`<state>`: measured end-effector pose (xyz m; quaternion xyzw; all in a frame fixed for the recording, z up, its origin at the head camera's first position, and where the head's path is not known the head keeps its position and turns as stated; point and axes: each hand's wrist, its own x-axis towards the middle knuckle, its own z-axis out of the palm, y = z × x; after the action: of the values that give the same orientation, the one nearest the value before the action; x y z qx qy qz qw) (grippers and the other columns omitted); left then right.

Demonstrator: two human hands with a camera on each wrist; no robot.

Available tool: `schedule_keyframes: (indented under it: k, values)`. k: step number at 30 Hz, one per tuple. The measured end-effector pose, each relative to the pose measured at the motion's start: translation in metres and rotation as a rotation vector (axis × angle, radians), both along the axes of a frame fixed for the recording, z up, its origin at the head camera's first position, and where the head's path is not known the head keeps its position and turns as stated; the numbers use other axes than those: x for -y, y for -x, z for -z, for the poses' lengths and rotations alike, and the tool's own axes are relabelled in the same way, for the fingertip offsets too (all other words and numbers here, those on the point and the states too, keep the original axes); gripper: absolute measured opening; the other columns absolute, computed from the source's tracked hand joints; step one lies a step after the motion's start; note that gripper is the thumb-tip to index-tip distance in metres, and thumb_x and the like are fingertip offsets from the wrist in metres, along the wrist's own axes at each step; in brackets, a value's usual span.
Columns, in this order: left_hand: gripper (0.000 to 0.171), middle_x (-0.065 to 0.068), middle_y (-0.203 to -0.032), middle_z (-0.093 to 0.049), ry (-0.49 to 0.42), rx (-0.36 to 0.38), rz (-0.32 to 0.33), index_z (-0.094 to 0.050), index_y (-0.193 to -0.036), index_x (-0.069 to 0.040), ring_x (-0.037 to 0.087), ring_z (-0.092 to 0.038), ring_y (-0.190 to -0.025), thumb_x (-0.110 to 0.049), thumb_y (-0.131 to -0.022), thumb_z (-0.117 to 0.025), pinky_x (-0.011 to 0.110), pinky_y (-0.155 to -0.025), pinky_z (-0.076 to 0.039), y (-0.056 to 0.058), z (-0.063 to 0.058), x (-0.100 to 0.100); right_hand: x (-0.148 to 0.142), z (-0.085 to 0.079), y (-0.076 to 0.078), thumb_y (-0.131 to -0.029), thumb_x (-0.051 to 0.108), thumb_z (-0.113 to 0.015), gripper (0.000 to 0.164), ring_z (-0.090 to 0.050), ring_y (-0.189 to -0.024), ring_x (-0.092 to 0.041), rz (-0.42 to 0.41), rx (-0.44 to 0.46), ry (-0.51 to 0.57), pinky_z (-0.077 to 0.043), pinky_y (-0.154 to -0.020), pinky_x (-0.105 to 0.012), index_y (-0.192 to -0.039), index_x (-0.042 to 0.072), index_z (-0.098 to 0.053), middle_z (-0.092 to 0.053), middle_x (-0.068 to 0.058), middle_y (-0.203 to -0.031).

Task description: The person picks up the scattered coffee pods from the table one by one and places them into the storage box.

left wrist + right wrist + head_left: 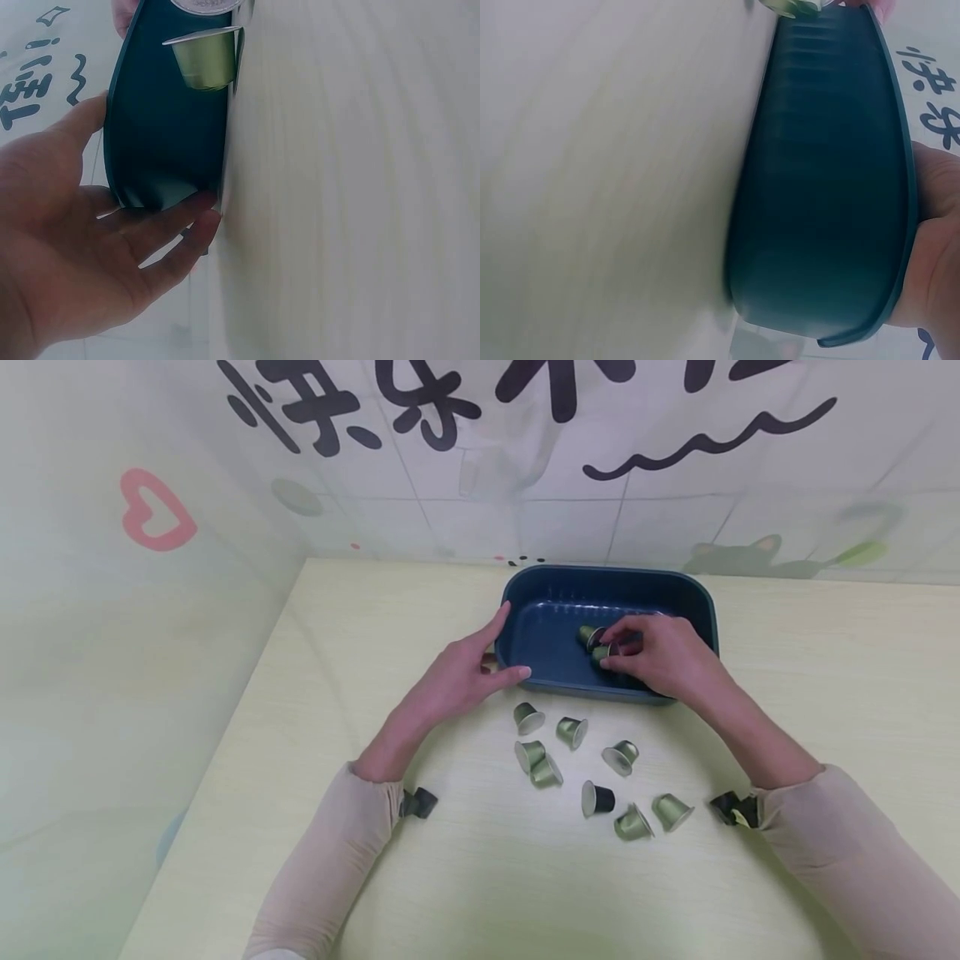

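A dark blue, rounded rectangular bin (551,672) stands near the back of the table. My left hand (468,672) touches its left end, fingers spread and the thumb by the front rim; the left wrist view shows its fingertips (202,201) against the bin's end. Inside the bin, my right hand (663,652) pinches a green coffee capsule (602,654) between thumb and fingers. Another green capsule (587,636) lies right beside it on the bin floor. In the right wrist view the bin's wall (821,187) hides the fingertips.
Several coffee capsules lie scattered before the bin, mostly green ones (572,732), plus a black one (597,798). Behind the table (487,877) hangs a white printed sheet (510,518), with another pale sheet at the left. Small black devices (420,803) sit at both wrists.
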<state>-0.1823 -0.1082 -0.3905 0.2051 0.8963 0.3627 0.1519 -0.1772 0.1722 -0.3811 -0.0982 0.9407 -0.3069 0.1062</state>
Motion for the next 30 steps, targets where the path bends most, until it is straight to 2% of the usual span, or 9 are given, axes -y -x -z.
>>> schedule_keyframes:
  k: [8,25,30]
  values:
    - [0.092,0.014,-0.134,-0.059,0.008,0.006,0.001,-0.01,-0.161,-0.02,0.018,-0.066,-0.102,-0.043,-0.094,-0.068,0.032,-0.084,-0.053,-0.0001,-0.0009,-0.0007,-0.0005,0.0013,-0.0015,-0.09,0.019,-0.076,0.024,-0.067,-0.09,-0.026,-0.007,-0.03,-0.017,-0.052,-0.078,-0.045,-0.111,0.008,-0.073,-0.072,-0.012,-0.097]
    - [0.092,0.015,-0.141,-0.055,0.004,0.01,0.001,-0.008,-0.161,-0.023,0.018,-0.066,-0.104,-0.043,-0.094,-0.068,0.032,-0.087,-0.053,-0.0004,-0.0005,0.0006,0.0001,0.0004,-0.0016,-0.091,0.019,-0.074,0.026,-0.067,-0.096,-0.029,-0.01,-0.021,-0.018,-0.052,-0.081,-0.047,-0.114,0.008,-0.072,-0.072,-0.015,-0.103]
    - [0.092,0.014,-0.147,-0.05,0.007,0.011,0.003,-0.008,-0.161,-0.023,0.019,-0.066,-0.106,-0.044,-0.094,-0.067,0.033,-0.089,-0.052,0.0005,0.0001,0.0,-0.0012,-0.0005,-0.003,-0.091,0.018,-0.074,0.026,-0.067,-0.096,-0.029,-0.011,-0.041,-0.012,-0.052,-0.08,-0.047,-0.114,0.008,-0.072,-0.072,-0.014,-0.103]
